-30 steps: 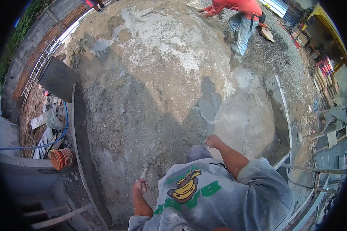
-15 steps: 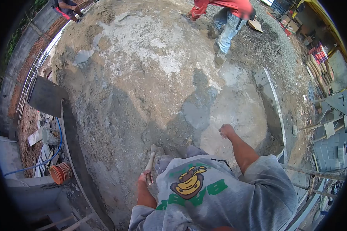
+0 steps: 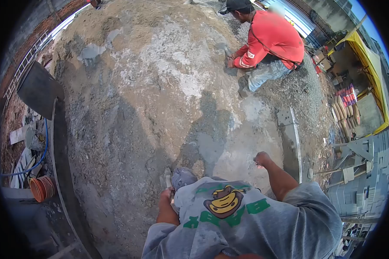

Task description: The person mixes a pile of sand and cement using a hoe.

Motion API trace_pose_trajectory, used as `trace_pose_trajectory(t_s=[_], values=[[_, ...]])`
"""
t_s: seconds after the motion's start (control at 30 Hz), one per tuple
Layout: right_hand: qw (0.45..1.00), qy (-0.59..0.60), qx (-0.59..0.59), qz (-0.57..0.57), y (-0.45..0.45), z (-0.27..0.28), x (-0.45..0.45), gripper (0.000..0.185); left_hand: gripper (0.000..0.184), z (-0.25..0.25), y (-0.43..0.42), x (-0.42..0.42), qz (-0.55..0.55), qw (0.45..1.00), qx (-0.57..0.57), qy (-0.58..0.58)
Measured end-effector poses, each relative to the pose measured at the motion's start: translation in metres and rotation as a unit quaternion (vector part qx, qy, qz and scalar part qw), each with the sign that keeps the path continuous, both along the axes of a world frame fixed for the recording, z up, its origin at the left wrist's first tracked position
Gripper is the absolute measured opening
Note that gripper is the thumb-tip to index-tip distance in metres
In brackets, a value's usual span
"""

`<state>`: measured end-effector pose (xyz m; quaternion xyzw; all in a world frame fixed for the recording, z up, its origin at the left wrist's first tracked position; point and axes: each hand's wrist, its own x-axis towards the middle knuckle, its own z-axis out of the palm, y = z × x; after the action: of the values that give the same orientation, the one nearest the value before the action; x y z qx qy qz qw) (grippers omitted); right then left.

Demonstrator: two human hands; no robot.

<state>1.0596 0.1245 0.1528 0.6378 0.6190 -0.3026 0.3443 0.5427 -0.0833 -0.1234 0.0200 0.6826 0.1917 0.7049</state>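
My left hand (image 3: 167,194) is low in the middle, close to my grey shirt, with its fingers wrapped round a pale wooden handle (image 3: 166,178). The handle points away from me and looks short from this angle; what its other end joins is hidden. Out to the right, my right hand (image 3: 262,159) hovers over the smooth damp ground with its fingers curled in and nothing visible in them. Beneath both hands spreads a rough bed of grey and brown sandy mix (image 3: 129,121), patched with white powder (image 3: 188,82).
A co-worker in a red shirt (image 3: 276,41) crouches at the far right, hands low at the mix. Boards edge the bed at left (image 3: 67,185) and right (image 3: 296,142). An orange bucket (image 3: 42,189), a blue hose (image 3: 46,142) and stacked bags (image 3: 345,110) lie outside them.
The co-worker in red has bent down into a crouch. My left hand and the handle have tipped, so less of the handle shows. My right hand has moved slightly right and down in view.
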Motion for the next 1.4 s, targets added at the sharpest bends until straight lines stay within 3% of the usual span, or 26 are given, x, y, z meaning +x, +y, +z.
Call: trace_pose_trajectory(t_s=[0.07, 0.13, 0.2, 0.27, 0.37, 0.53, 0.6, 0.67, 0.7, 0.77, 0.8, 0.83, 0.87, 0.93, 1.0, 1.03, 1.07, 1.1, 1.13, 1.17, 1.27, 1.4], values=[[0.989, 0.037, 0.034, 0.141, 0.035, -0.006, -0.028, 0.019, 0.020, -0.002, 0.000, -0.011, -0.037, 0.999, 0.007, 0.008], [0.985, 0.139, 0.092, -0.054, 0.061, -0.006, -0.076, 0.018, 0.022, 0.015, 0.005, -0.018, -0.061, 0.998, 0.009, 0.011], [0.944, 0.233, 0.113, -0.204, 0.087, 0.034, -0.148, 0.023, 0.025, 0.029, 0.014, -0.025, -0.077, 0.997, 0.011, 0.010], [0.918, 0.326, 0.183, -0.132, 0.105, 0.030, -0.182, 0.022, 0.027, 0.026, 0.017, -0.028, -0.085, 0.996, 0.015, 0.010], [0.893, 0.392, 0.132, -0.177, 0.118, 0.062, -0.221, 0.022, 0.030, 0.027, 0.032, -0.029, -0.080, 0.996, 0.023, 0.012], [0.930, 0.287, 0.077, -0.216, 0.144, 0.033, -0.183, 0.023, 0.037, 0.040, 0.051, -0.021, -0.029, 0.999, 0.018, 0.027], [0.953, 0.181, 0.020, -0.240, 0.155, 0.020, -0.156, 0.017, 0.029, 0.090, 0.069, -0.016, -0.004, 0.998, -0.026, 0.048], [0.990, 0.063, -0.109, 0.070, 0.174, -0.011, -0.121, 0.007, 0.027, 0.139, 0.082, -0.014, 0.002, 0.996, -0.065, 0.059], [0.971, 0.083, -0.075, 0.210, 0.184, -0.026, -0.107, 0.006, 0.027, 0.111, 0.074, -0.014, -0.004, 0.997, -0.051, 0.057], [0.874, 0.123, -0.005, 0.471, 0.202, -0.049, -0.092, 0.007, 0.028, 0.019, 0.041, -0.014, -0.065, 0.995, -0.004, 0.070], [0.891, 0.100, -0.025, 0.443, 0.214, -0.048, -0.102, 0.009, 0.028, -0.018, 0.029, -0.013, -0.111, 0.990, 0.023, 0.089], [0.906, 0.078, -0.043, 0.414, 0.228, -0.047, -0.116, 0.011, 0.028, -0.022, 0.030, -0.014, -0.204, 0.965, 0.085, 0.138], [0.919, 0.056, -0.058, 0.385, 0.247, -0.045, -0.137, 0.013, 0.030, -0.028, 0.028, -0.007, -0.133, 0.985, 0.034, 0.102], [0.976, 0.079, -0.102, 0.178, 0.290, -0.051, -0.169, 0.013, 0.033, 0.002, 0.046, -0.001, -0.068, 0.995, -0.026, 0.066], [0.979, 0.179, 0.008, -0.099, 0.318, -0.005, -0.220, 0.017, 0.037, 0.029, 0.067, 0.002, -0.047, 0.996, -0.070, 0.037], [0.974, 0.225, 0.034, 0.007, 0.339, 0.000, -0.233, 0.023, 0.038, 0.044, 0.080, 0.002, -0.050, 0.993, -0.099, 0.026], [0.954, 0.279, 0.112, 0.020, 0.354, -0.002, -0.244, 0.028, 0.037, 0.079, 0.103, -0.001, -0.094, 0.987, -0.119, 0.044], [0.930, 0.309, 0.178, 0.093, 0.369, 0.010, -0.259, 0.020, 0.037, 0.125, 0.133, -0.005, -0.138, 0.979, -0.139, 0.060], [0.917, 0.380, 0.119, 0.024, 0.382, 0.019, -0.270, 0.022, 0.036, 0.175, 0.163, -0.008, -0.182, 0.968, -0.160, 0.074], [0.904, 0.398, 0.149, 0.034, 0.391, 0.028, -0.280, 0.024, 0.033, 0.181, 0.176, -0.015, -0.230, 0.949, -0.211, 0.051], [0.905, 0.395, 0.157, 0.002, 0.407, 0.033, -0.282, 0.027, 0.030, 0.167, 0.166, -0.034, -0.153, 0.975, -0.157, 0.030], [0.917, 0.324, 0.231, 0.020, 0.378, -0.003, -0.236, 0.026, 0.027, 0.217, 0.197, -0.039, -0.150, 0.981, -0.112, 0.046]])
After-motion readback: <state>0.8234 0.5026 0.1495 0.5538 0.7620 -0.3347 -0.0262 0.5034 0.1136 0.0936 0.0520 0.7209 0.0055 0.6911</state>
